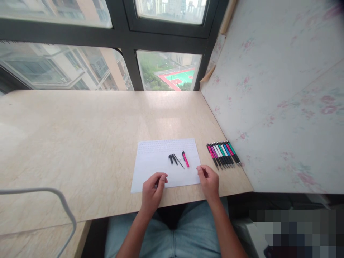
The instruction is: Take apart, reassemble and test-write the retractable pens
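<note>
The left hand (152, 188) rests by the paper's (150, 166) near edge, fingers curled. The right hand (210, 182) is curled too, by the right edge. I can't tell if either pinches anything. Between and beyond them, a pink tube (186, 160), two black bits (174, 159) and a thin stick (179, 162) lie on the paper. Pens (223, 154) line up to the right.

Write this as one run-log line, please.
left hand: over near edge of paper; right hand: at its right edge; pink barrel, dark parts: on paper; pens: row at right
</note>
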Tool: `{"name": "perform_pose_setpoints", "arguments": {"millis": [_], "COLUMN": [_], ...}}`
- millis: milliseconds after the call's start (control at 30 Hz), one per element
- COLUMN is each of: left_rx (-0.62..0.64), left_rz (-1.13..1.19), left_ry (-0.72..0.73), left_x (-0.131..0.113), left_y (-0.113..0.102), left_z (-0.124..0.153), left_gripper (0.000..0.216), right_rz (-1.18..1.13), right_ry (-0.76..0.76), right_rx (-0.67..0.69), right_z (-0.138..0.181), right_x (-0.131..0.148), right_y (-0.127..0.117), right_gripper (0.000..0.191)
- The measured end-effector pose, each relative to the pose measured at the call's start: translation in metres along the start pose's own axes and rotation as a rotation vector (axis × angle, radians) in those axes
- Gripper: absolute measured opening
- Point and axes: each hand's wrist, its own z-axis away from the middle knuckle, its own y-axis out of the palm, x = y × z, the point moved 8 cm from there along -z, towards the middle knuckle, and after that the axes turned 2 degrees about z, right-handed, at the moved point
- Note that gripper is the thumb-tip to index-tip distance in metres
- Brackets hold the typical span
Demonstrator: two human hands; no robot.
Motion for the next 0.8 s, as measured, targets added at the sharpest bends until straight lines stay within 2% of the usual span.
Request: {"name": "perform_pose_setpoints", "arguments": {"millis": [133, 300, 433, 567, 667, 800], "left_rx": [0.006, -0.006, -0.007, -0.010, -0.003, -0.014], "left_rz": [-0.044, -0.019, -0.010, -0.006, -0.014, 0.016], "left_ry": [0.039, 0.027, 0.021, 0.015, 0.023, 0.012], "left_x": [-0.004, -0.003, -0.003, -0.004, -0.004, -0.001], "left_y": [0.001, -0.001, -0.001, -0.001, 0.000, -0.002], "left_z": [0.001, 0.000, 0.000, -0.001, -0.001, 0.000], "left_gripper": [0.022, 0.021, 0.019, 0.019, 0.018, 0.018], "right_rz": [0.064, 0.412, 0.607, 0.718, 0.664, 0.375], "right_ry": [-0.040, -0.210, -0.204, -0.173, -0.143, -0.160], "right_rx": [-0.037, -0.014, 0.031, 0.092, 0.088, 0.070], "right_z": [-0.001, -0.002, -0.006, -0.013, -0.016, -0.004], "right_x": [0.007, 0.036, 0.045, 0.044, 0.042, 0.055], "right_y": [-0.002, 0.012, 0.030, 0.041, 0.036, 0.026], "right_gripper": [0.025, 0.018, 0.020, 0.010, 0.009, 0.009]}}
